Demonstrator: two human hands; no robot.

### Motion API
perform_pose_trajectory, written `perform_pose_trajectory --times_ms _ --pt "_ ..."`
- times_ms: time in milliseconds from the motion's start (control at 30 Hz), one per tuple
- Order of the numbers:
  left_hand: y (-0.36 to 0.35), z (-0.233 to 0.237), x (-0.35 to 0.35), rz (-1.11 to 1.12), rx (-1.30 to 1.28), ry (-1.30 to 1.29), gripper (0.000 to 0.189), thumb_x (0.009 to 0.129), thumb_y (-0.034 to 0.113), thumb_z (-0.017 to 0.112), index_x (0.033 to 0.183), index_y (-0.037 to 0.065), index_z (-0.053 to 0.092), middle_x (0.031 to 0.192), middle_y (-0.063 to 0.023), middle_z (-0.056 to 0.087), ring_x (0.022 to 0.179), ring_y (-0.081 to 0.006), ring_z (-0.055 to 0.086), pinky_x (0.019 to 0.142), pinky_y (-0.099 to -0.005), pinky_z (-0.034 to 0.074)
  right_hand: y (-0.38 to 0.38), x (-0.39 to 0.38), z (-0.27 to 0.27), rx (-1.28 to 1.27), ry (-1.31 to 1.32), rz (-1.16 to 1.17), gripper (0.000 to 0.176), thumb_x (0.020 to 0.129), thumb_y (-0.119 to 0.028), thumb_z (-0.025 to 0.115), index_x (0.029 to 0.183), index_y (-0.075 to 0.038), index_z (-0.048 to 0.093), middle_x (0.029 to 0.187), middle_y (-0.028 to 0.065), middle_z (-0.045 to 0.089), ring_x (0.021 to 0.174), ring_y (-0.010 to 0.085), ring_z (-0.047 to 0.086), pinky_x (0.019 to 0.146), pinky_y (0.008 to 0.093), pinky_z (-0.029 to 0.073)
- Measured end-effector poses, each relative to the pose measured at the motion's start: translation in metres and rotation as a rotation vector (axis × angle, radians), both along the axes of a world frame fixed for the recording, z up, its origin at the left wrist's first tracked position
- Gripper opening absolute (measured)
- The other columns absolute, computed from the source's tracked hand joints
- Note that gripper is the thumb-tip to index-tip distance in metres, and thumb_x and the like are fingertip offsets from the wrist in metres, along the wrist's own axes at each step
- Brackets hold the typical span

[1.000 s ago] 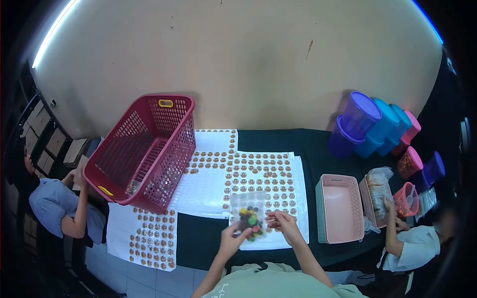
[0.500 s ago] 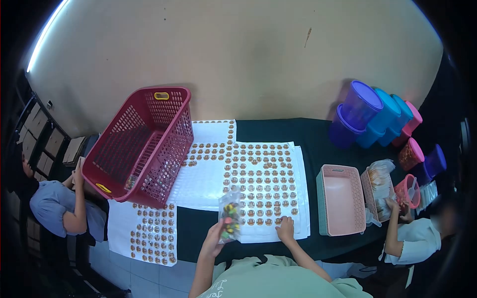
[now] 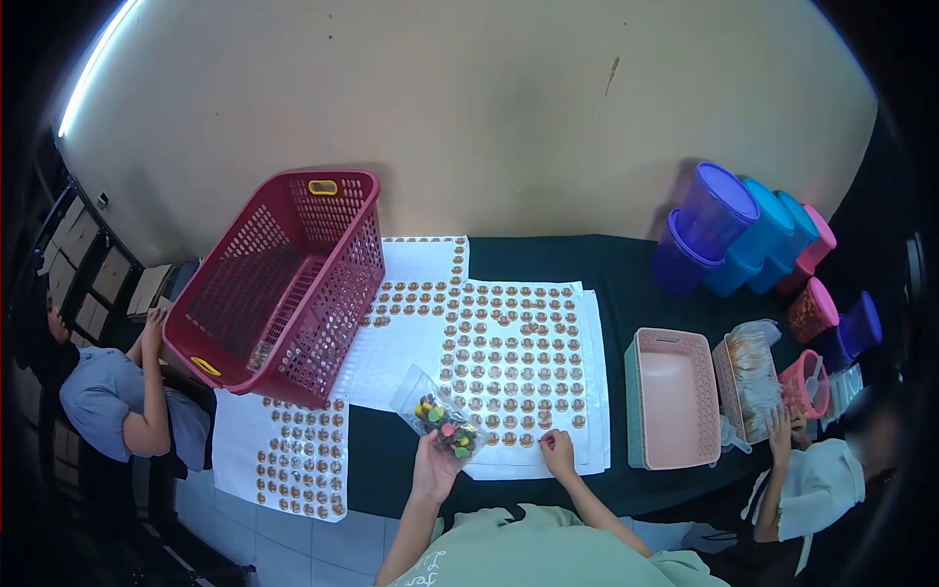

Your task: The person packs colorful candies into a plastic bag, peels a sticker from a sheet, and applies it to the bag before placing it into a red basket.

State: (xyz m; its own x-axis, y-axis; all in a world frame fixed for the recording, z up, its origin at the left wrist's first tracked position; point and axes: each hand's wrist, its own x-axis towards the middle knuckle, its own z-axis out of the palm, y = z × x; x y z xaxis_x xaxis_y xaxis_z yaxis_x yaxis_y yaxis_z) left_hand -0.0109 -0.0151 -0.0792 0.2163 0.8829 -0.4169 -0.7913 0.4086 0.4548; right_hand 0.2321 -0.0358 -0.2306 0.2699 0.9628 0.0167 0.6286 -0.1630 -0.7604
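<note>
My left hand [image 3: 435,472] grips the lower edge of a clear plastic bag [image 3: 442,423] with colourful small pieces inside, red, yellow, green and dark. The bag is tilted over the left edge of a white sticker sheet [image 3: 501,462] that carries rows of round brown stickers. Near the sheet's lower right, my right hand [image 3: 558,456] has its fingers pinched together just below the bottom stickers. Whatever sits between those fingertips is too small to make out.
A large maroon laundry basket [image 3: 333,284] stands on more sticker sheets at left. Rightward are a pink tray [image 3: 677,391], a basket of packets [image 3: 751,377], lidded tubs [image 3: 719,210] and a pink cup [image 3: 804,383]. One person [image 3: 817,479] works at right, another [image 3: 117,401] at left.
The plastic bag has swung from upright to leaning left and shows its broad side. My right hand has drawn slightly left, its fingers now pinched off the stickers.
</note>
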Motion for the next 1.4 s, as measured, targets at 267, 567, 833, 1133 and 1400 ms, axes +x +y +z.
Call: perform_pose_trajectory --times_ms 267,567,833,1133,1400 --pt "-0.002 0.033 0.001 0.096 0.198 0.302 0.027 0.087 0.019 0.047 0.109 0.002 0.048 0.094 -0.0038 0.056 0.08 -0.0092 0.054 0.07 -0.0232 0.047 0.018 -0.011 0.181 -0.22 1.251 0.097 0.011 0.081 -0.011 0.059 0.09 -0.005 0.059 0.082 0.0012 0.059 0.079 0.0075 0.053 0.072 0.022 0.04" --pt "-0.002 0.036 0.025 -0.08 0.454 0.75 0.021 0.078 0.007 0.063 0.096 -0.003 0.058 0.088 -0.0059 0.062 0.076 -0.0089 0.058 0.063 -0.02 0.046 0.015 -0.032 0.221 -0.077 1.154 0.249 0.014 0.077 -0.001 0.061 0.091 -0.001 0.059 0.082 0.0021 0.058 0.076 0.0081 0.054 0.072 0.0215 0.044" --pt "-0.007 0.043 0.03 -0.15 0.504 0.68 0.034 0.077 0.006 0.063 0.108 -0.004 0.05 0.09 -0.0059 0.06 0.074 -0.0079 0.057 0.061 -0.0198 0.046 0.003 -0.049 0.231 -0.049 1.102 0.351 0.011 0.077 -0.001 0.061 0.088 0.0 0.059 0.084 0.0051 0.06 0.078 0.0094 0.056 0.072 0.0213 0.044" --pt "-0.009 0.038 0.034 -0.184 0.46 0.714 0.035 0.087 0.017 0.052 0.113 -0.006 0.046 0.088 -0.0053 0.059 0.066 -0.0051 0.054 0.053 -0.0166 0.045 0.003 -0.05 0.243 0.007 0.954 0.302 0.015 0.076 -0.002 0.063 0.091 0.001 0.06 0.079 0.0047 0.06 0.071 0.0072 0.054 0.067 0.0199 0.042" --pt "-0.012 0.044 0.029 -0.286 0.45 0.72 0.032 0.09 0.022 0.047 0.11 -0.003 0.051 0.085 -0.0034 0.059 0.066 -0.0046 0.054 0.05 -0.017 0.045 0.006 -0.047 0.243 0.082 0.674 0.394 0.041 0.075 -0.006 0.064 0.107 -0.001 0.038 0.071 0.0044 0.06 0.06 0.004 0.05 0.056 0.0185 0.04"
